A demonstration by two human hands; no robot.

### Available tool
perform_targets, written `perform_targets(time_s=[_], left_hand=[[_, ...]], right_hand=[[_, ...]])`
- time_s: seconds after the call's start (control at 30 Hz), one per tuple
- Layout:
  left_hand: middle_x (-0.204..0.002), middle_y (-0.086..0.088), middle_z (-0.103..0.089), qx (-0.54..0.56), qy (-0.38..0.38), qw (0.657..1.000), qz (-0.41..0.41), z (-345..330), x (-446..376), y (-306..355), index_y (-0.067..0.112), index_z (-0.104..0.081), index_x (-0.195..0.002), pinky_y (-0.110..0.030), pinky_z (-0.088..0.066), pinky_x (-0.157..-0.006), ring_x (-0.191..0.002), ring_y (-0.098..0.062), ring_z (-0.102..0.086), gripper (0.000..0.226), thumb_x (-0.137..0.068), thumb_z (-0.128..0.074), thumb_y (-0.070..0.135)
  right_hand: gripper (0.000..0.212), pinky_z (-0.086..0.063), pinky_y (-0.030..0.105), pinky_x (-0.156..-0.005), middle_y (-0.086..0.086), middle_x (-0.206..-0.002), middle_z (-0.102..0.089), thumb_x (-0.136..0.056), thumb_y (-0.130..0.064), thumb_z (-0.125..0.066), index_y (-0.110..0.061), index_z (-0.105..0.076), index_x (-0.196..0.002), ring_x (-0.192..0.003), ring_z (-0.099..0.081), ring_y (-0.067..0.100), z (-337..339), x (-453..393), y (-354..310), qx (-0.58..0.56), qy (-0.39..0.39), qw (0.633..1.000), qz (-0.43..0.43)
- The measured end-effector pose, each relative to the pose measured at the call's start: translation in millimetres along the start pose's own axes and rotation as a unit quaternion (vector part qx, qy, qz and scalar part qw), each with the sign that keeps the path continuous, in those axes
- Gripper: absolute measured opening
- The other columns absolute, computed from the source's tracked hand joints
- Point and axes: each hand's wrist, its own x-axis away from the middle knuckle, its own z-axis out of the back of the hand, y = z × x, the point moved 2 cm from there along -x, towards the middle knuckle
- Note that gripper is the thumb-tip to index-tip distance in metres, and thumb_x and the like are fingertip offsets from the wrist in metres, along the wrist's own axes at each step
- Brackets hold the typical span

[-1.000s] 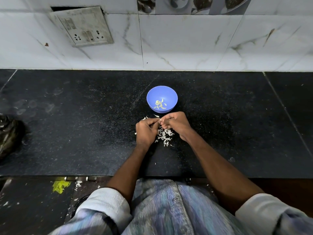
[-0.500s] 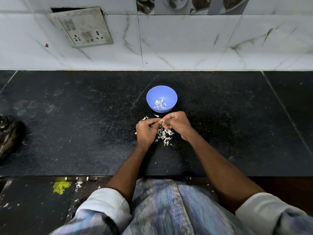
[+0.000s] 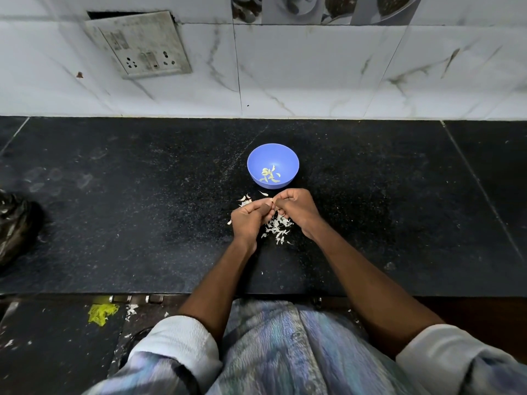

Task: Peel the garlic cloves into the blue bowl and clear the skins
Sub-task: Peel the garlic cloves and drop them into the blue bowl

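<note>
A small blue bowl (image 3: 273, 155) stands on the black counter (image 3: 142, 218) and holds a few pale peeled garlic cloves (image 3: 269, 175). Just in front of it my left hand (image 3: 248, 219) and my right hand (image 3: 296, 208) meet fingertip to fingertip, both curled and pinching a small garlic clove (image 3: 273, 206) that is mostly hidden between the fingers. Under and between the hands lies a heap of white garlic skins (image 3: 278, 228); a few more skins (image 3: 245, 198) lie left of the bowl's front.
A white tiled wall with a socket plate (image 3: 139, 44) rises behind the counter. A dark crumpled bag (image 3: 14, 226) sits at the counter's left edge. Below the front edge, the floor carries a yellow scrap (image 3: 101, 313) and scattered skins.
Hands stay in the same place in front of the bowl, with only small finger movement on the clove. Bowl and skins have not moved.
</note>
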Motion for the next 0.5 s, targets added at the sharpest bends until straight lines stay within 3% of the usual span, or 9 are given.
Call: perform_targets(time_s=[0.1, 0.2, 0.33, 0.5], left_hand=[[-0.089, -0.016, -0.080, -0.127, -0.013, 0.982, -0.141, 5, -4, 2, 0.004, -0.079, -0.117, -0.031, -0.064, -0.075, -0.075, -0.020, -0.075, 0.027, -0.090, -0.080, 0.002], [-0.092, -0.006, -0.082, -0.163, -0.021, 0.969, -0.183, 6, -5, 4, 0.005, -0.080, -0.113, -0.035, -0.065, -0.075, -0.074, -0.020, -0.076, 0.022, -0.091, -0.081, 0.005], [-0.092, -0.011, -0.080, -0.099, -0.007, 0.988, -0.120, 4, -8, 1, -0.004, -0.078, -0.110, -0.024, -0.060, -0.072, -0.072, -0.013, -0.070, 0.017, -0.094, -0.074, -0.003], [-0.102, -0.007, -0.080, 0.084, -0.011, 0.995, 0.059, 1, -7, -8, -0.003, -0.069, -0.128, -0.020, -0.061, -0.083, -0.086, -0.010, -0.075, 0.028, -0.101, -0.062, -0.003]], right_hand=[[0.007, -0.045, 0.021, -0.052, 0.002, -0.072, -0.074, -0.081, -0.009, -0.071, -0.012, -0.077, -0.080, -0.060, -0.058, 0.009, 0, -1, -1, -0.006, 0.010, 1.000, 0.002], [0.004, -0.043, 0.019, -0.051, 0.002, -0.072, -0.074, -0.079, -0.009, -0.074, -0.010, -0.077, -0.082, -0.059, -0.057, 0.008, 0, -1, -3, -0.006, -0.006, 1.000, 0.005], [0.007, -0.043, 0.018, -0.051, 0.004, -0.071, -0.071, -0.084, -0.009, -0.072, -0.005, -0.077, -0.088, -0.061, -0.057, 0.009, -1, 0, -4, -0.002, -0.028, 0.999, 0.017], [0.010, -0.044, 0.025, -0.052, 0.002, -0.069, -0.071, -0.083, -0.012, -0.070, -0.006, -0.076, -0.088, -0.062, -0.059, 0.012, -5, -2, -5, -0.003, -0.041, 0.999, 0.019]])
